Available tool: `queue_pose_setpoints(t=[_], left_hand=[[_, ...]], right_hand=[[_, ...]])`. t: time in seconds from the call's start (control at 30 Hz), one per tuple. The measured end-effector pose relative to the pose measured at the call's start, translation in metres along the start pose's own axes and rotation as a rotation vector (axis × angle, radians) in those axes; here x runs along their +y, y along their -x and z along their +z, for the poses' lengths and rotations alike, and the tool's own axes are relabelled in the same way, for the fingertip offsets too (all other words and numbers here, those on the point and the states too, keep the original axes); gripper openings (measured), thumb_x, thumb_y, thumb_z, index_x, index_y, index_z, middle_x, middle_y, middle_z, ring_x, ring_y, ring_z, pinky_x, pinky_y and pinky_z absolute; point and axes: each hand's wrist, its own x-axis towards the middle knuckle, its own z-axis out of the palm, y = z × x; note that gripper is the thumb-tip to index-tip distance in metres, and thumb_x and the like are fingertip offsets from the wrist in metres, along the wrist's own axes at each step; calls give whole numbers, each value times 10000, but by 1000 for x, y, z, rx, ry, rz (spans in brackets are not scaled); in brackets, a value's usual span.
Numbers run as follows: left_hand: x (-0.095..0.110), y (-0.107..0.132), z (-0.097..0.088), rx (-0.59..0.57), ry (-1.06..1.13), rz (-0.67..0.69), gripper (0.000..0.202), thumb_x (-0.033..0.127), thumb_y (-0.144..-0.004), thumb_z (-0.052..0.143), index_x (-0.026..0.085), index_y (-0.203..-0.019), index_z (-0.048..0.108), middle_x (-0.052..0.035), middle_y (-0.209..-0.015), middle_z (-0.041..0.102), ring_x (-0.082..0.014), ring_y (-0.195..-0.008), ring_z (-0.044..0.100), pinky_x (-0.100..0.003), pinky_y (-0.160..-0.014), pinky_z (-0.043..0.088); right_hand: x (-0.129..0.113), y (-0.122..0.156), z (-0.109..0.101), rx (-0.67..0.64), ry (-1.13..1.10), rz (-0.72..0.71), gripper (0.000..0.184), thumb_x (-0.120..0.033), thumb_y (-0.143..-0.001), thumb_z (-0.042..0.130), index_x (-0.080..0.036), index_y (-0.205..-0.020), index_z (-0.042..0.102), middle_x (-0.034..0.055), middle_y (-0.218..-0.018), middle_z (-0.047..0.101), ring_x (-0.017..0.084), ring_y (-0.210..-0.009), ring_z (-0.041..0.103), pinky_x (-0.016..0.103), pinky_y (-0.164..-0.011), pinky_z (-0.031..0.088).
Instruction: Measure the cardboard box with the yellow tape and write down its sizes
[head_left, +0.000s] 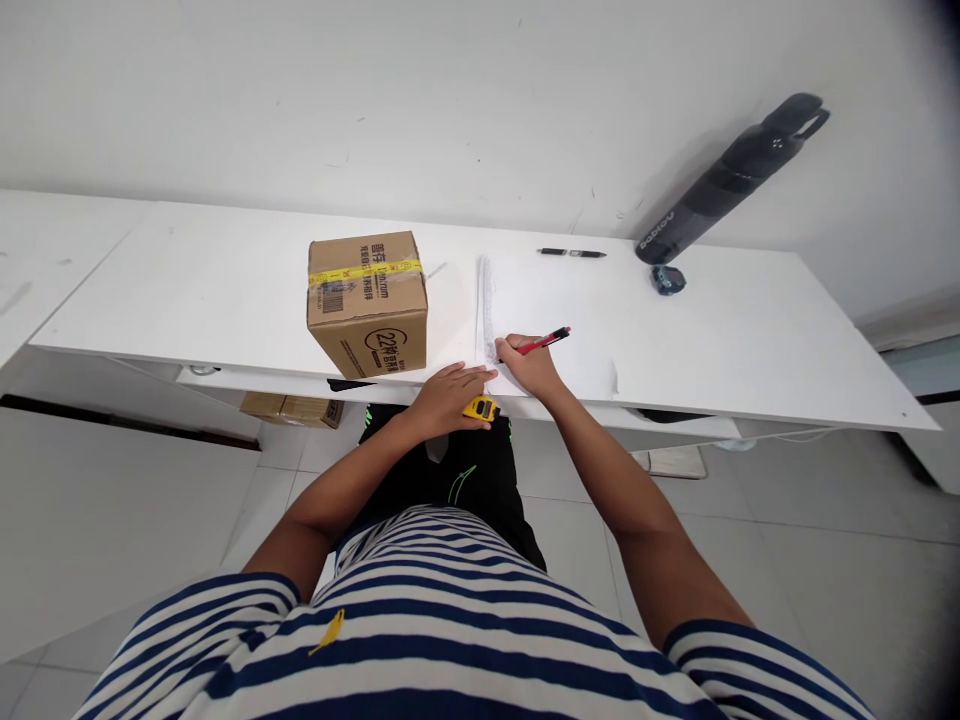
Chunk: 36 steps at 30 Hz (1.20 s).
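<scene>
Yellow and boxy, the small device (481, 408) with a display sat at the white desk's (187, 280) front edge, pinched in the left hand's (448, 398) half-curled grip — a slackening thumb could have dropped it. The right hand's (529, 364) grip, closed around a slim red-and-black pen (545, 341), pressed the white paper pad (555, 300), which might have skidded if unbraced.

head view, forward-down over desk (202, 280)

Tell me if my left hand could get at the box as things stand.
Probably yes: the box stands close by your left hand with nothing visible between them, though that hand holds a yellow gadget.
</scene>
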Motion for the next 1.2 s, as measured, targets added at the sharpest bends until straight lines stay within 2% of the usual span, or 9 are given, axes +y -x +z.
queue_pose_setpoints(t=[0.23,0.4,0.97,1.03,1.1,1.17,1.2], left_hand=[[-1,0,2,-1,7,0,787,596,-850,732,208,-1500,518,-134,-1539,585,-266,-1464,523,-456,-1284,306],[-1,0,2,1,6,-6,824,607,-846,732,187,-1515,497,-140,-1536,586,-259,-1477,510,-449,-1287,306],[0,0,2,5,25,-12,783,581,-839,755,192,-1481,530,-141,-1531,591,-266,-1464,526,-451,-1285,304],[0,1,2,8,36,-14,792,576,-847,750,190,-1496,512,-139,-1539,584,-259,-1469,519,-441,-1286,294],[0,0,2,7,54,-23,810,566,-848,754,187,-1513,490,-141,-1548,574,-251,-1474,513,-428,-1289,283],[0,-2,1,6,81,-42,826,550,-827,782,183,-1508,495,-147,-1542,579,-257,-1472,515,-430,-1288,281],[1,-3,0,9,102,-55,826,541,-807,805,182,-1491,512,-148,-1531,589,-267,-1464,522,-439,-1285,286]], right_hand=[[-3,1,-1,1,-18,8,371,-468,-850,578,-247,-564,491,-2,-595,565,199,-718,566,351,-726,470],[-6,1,-3,-1,-33,14,361,-455,-851,546,-242,-560,538,20,-642,627,206,-736,598,360,-754,487],[-4,0,-3,1,-3,-6,401,-502,-886,553,-235,-587,552,26,-669,648,205,-738,613,360,-767,491],[-2,2,-1,51,30,-33,413,-523,-915,536,-231,-626,579,33,-697,652,210,-763,621,368,-791,499],[1,1,3,199,122,-112,384,-516,-946,510,-224,-731,635,55,-803,670,220,-840,637,375,-820,508],[6,-3,6,362,256,-177,324,-453,-970,477,-212,-938,692,96,-1001,677,227,-923,648,376,-805,522],[9,-7,7,396,323,-181,318,-406,-974,459,-207,-1057,694,118,-1104,663,231,-952,653,379,-783,529]])
